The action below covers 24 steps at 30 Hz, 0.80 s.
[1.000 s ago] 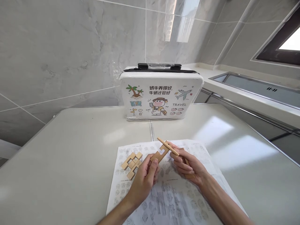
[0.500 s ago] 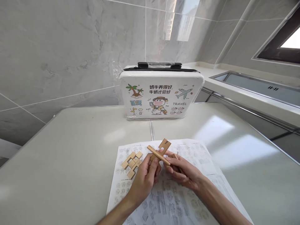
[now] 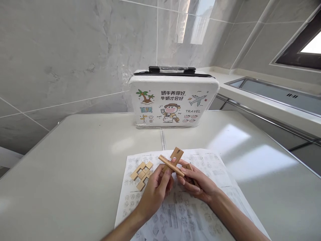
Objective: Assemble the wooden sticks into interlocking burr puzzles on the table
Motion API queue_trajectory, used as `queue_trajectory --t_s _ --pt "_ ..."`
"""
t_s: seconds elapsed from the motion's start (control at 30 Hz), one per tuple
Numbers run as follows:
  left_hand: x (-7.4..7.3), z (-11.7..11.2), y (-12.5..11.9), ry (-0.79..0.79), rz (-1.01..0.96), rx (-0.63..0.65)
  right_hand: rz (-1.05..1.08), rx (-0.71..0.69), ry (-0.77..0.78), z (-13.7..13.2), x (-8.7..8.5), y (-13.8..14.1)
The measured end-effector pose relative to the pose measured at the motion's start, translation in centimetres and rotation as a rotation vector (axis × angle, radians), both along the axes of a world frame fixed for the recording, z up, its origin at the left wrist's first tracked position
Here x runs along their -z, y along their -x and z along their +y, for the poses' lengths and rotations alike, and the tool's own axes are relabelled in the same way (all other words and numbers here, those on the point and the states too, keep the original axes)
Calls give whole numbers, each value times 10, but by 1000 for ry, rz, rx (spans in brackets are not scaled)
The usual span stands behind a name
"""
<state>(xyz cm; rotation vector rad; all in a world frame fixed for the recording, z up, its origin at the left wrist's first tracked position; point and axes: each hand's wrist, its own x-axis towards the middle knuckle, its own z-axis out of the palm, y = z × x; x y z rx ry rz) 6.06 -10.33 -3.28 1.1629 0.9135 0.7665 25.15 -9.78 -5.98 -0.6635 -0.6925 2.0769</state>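
Observation:
My left hand (image 3: 155, 192) pinches a notched wooden puzzle bar (image 3: 175, 156) that points up and away from me. My right hand (image 3: 197, 184) grips a second wooden bar (image 3: 169, 164), laid crosswise in the first bar's notch, and more wooden pieces (image 3: 189, 167) show under its fingers. Both hands hover just above a printed instruction sheet (image 3: 180, 214). A partly assembled cluster of wooden blocks (image 3: 141, 173) lies on the sheet, left of my left hand.
A white cartoon-printed case with a black handle (image 3: 173, 98) stands at the table's far edge against the tiled wall. The pale table (image 3: 75, 167) has a seam down its middle. A counter with a sunken hob (image 3: 276, 93) runs along the right.
My right hand slid its bar from the tip of the notched bar down and left, so it now crosses at the notch. The left hand barely moved.

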Motion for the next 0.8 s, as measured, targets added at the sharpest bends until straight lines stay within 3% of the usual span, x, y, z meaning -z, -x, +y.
queue_trajectory --t_s 0.27,0.8 --pt "1 0 1 -9 6 7 52 37 14 1 -4 -3" --pt "2 -1 0 -24 35 1 17 -23 33 0 -2 -3"
